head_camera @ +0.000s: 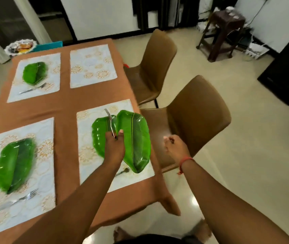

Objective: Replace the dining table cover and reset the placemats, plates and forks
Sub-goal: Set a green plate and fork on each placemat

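Note:
A brown table cover lies on the table with several pale floral placemats on it. My left hand is shut on a tilted green leaf plate and a fork, above the near right placemat. A second leaf plate lies flat on that placemat, with another fork near its front edge. My right hand hovers over the chair beside the table, fingers curled, holding nothing. The near left plate and fork, and the far left plate and fork, lie on their mats. The far right placemat is bare.
Two brown chairs stand along the table's right side. A foil-edged dish and a teal box sit beyond the far end. A dark wooden stool and cables are by the back wall. My feet are on the tiled floor.

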